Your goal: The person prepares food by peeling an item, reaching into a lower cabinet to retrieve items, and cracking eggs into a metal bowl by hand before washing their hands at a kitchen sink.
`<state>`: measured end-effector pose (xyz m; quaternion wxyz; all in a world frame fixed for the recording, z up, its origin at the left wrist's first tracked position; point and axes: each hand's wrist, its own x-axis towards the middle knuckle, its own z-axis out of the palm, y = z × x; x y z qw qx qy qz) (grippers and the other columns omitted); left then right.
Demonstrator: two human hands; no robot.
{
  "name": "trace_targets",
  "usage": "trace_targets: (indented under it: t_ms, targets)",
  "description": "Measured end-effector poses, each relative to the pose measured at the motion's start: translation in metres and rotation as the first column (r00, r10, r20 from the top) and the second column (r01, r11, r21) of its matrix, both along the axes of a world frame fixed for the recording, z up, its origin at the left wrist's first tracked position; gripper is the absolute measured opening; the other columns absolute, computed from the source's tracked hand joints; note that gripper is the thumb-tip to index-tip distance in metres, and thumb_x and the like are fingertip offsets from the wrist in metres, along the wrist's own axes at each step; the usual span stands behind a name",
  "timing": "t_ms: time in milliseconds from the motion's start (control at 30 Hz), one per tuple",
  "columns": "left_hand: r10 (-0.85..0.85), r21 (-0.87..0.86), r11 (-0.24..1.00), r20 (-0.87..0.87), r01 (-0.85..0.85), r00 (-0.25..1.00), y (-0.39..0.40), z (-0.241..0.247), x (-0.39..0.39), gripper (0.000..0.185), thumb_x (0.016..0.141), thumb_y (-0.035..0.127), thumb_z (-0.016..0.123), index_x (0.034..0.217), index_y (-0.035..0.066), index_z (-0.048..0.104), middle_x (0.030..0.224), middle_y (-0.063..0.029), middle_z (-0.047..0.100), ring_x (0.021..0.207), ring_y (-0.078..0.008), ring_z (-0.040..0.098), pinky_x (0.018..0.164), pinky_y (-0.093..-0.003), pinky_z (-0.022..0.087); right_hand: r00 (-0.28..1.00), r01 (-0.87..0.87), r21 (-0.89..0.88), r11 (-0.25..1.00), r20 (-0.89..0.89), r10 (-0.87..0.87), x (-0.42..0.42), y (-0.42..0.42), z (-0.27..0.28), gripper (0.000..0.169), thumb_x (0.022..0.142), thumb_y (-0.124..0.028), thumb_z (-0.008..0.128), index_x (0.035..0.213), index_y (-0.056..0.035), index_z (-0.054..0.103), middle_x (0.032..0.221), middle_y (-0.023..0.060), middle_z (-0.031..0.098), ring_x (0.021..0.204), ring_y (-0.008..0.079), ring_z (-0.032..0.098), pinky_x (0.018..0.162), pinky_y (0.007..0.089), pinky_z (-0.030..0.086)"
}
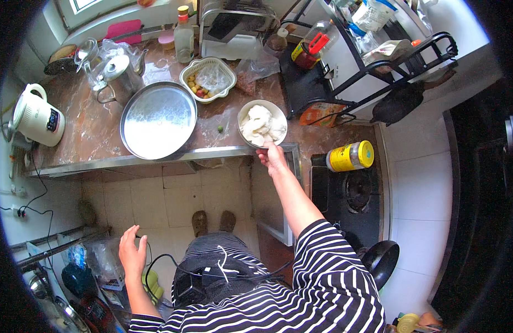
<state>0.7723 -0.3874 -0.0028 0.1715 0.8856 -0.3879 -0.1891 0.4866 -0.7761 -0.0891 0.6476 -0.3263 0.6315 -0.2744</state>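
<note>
My right hand (273, 157) grips the near rim of a white bowl (283, 118) at the counter's front edge. Soft white dough-like food (258, 123) is heaped in the bowl. Whether the bowl rests on the counter or is lifted, I cannot tell. My left hand (131, 249) hangs low at my left side, holding nothing, its fingers apart. Left of the bowl, a large round metal tray (160, 120) lies on the counter and juts over its front edge. A small green object (220, 129) lies between tray and bowl.
Behind the bowl stands a white basket (231, 79) with small fruit and a plastic bag. A metal pitcher (123, 79) and a white electric kettle (40, 116) stand left. On the right, a yellow-lidded jar (350, 156) lies by the gas stove (343, 195). A black rack (356, 79) rises behind.
</note>
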Motion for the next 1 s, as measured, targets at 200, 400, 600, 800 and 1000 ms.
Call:
trace_targets:
  t_ms: [200,400,600,800,1000]
  targets:
    - [-0.032,-0.014,0.999,0.001,0.032,0.999,-0.012,0.001,-0.004,0.035,0.081,0.015,0.066,0.115,0.007,0.062,0.121,-0.0103,0.061,0.112,-0.0293,0.056,0.097,-0.0378,0.043,0.999,-0.047,0.023,0.999,0.004,0.047,0.004,-0.010,0.003,0.023,0.081,-0.030,0.056,0.088,-0.0090,0.063,0.072,0.0030,0.066,0.055,0.0084,0.055,0.051,0.0249,0.042]
    - [-0.123,-0.017,0.992,0.001,0.123,0.992,-0.027,-0.001,-0.007,0.036,0.081,0.015,0.066,0.116,0.008,0.061,0.120,-0.0102,0.061,0.112,-0.0290,0.056,0.097,-0.0374,0.043,0.990,-0.105,0.133,0.986,0.107,0.091,-0.012,0.002,0.011,0.048,0.084,-0.053,0.056,0.102,-0.0084,0.060,0.079,0.0012,0.065,0.061,0.0086,0.057,0.057,0.0225,0.042]
    - [-0.240,-0.020,0.970,-0.003,0.240,0.971,-0.042,-0.008,-0.005,0.036,0.081,0.014,0.066,0.117,0.008,0.060,0.120,-0.0105,0.061,0.112,-0.0293,0.056,0.097,-0.0371,0.043,0.993,-0.114,0.062,0.992,0.039,0.112,-0.071,0.125,-0.005,0.030,0.091,-0.034,0.056,0.109,-0.0109,0.060,0.083,0.0001,0.064,0.064,0.0072,0.056,0.056,0.0220,0.041]
    - [-0.414,0.000,0.910,-0.050,0.414,0.909,-0.069,-0.016,-0.010,0.035,0.083,0.013,0.065,0.117,0.007,0.060,0.119,-0.0107,0.061,0.112,-0.0296,0.056,0.097,-0.0374,0.044,0.996,0.034,0.486,0.873,-0.086,0.009,-0.133,0.266,-0.047,0.013,0.087,-0.022,0.058,0.093,-0.0109,0.059,0.074,-0.0005,0.062,0.060,0.0069,0.054,0.049,0.0216,0.038]
    - [-0.562,0.039,0.824,-0.065,0.565,0.825,-0.098,-0.020,-0.024,0.036,0.084,0.014,0.065,0.118,0.007,0.059,0.120,-0.0105,0.060,0.113,-0.0296,0.056,0.096,-0.0377,0.044,0.815,0.562,0.328,0.759,-0.379,-0.439,-0.157,0.306,-0.079,0.066,0.075,-0.013,0.065,0.132,-0.0106,0.031,0.076,0.0023,0.056,0.057,0.0099,0.053,0.046,0.0247,0.040]
